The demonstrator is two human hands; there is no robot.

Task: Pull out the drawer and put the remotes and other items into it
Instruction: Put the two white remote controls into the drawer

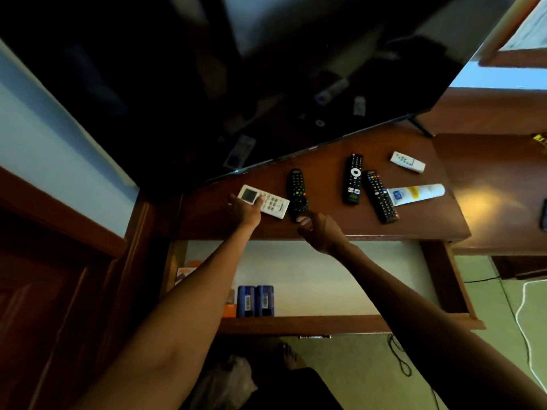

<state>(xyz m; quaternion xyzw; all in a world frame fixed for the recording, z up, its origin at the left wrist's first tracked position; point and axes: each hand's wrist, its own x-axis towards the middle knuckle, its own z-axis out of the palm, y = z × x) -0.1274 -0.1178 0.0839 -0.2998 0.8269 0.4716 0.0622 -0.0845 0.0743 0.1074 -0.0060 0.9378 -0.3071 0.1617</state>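
The drawer (444, 279) under the wooden tabletop (325, 226) stands pulled out, its pale floor showing. My left hand (244, 210) rests on the near end of a white air-conditioner remote (270, 202), fingers curled around it. My right hand (318, 230) touches the near end of a black remote (297, 192) with its fingertips. Further right lie two more black remotes (352, 179) (380, 196), a white tube (417, 193) and a small white remote (408, 162).
A large dark TV (236, 84) hangs low over the back of the tabletop. In the drawer's left part sit two blue packs (256, 300) and orange packaging (229, 310). Cables (399, 359) trail on the floor at right.
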